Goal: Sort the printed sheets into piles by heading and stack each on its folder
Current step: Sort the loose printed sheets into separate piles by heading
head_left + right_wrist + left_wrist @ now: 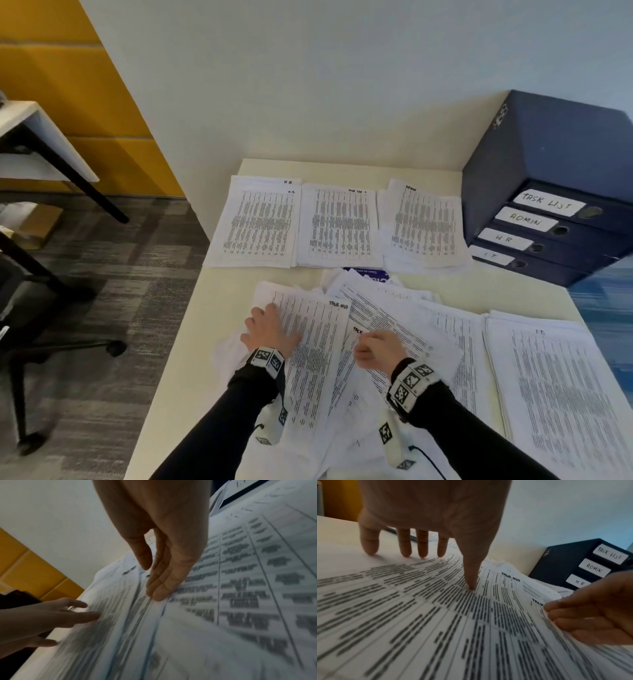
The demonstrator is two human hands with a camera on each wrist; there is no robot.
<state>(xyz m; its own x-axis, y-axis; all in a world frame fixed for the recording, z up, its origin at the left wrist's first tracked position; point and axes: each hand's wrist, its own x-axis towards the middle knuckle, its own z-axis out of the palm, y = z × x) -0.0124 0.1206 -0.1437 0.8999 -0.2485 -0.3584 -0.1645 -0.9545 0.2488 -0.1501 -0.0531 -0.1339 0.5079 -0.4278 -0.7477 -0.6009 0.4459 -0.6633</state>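
The left hand [269, 329] lies flat with its fingers spread, pressing down on a printed sheet headed "TASK LIST" [318, 359] in the loose heap of sheets [394, 308] at the near middle of the worktop [219, 291]. In the left wrist view its fingertips [423, 550] and thumb touch the paper, all straight.

The right hand [376, 349] is just beside it, to the right, its fingers held close together at the edge of a second sheet [346, 373] that also begins "TASK". In the right wrist view the fingers [164, 577] sit on the raised edge with the thumb near them; whether thumb and fingers actually pinch the paper, I cannot tell. Both wrists carry bands with black-and-white markers over dark sleeves.

Beyond the heap, three sorted piles lie side by side along the far edge: an HR pile [257, 222] on the left, a TASK LIST pile [339, 228] in the middle, an ADMIN pile [424, 226] on the right. A fourth pile [561, 394] lies at the near right. A bit of blue folder [366, 272] shows between the heap and the middle pile.

At the far right stand dark blue binders [548, 164], stacked, with labels TASK LIST, ADMIN, HR and IT.
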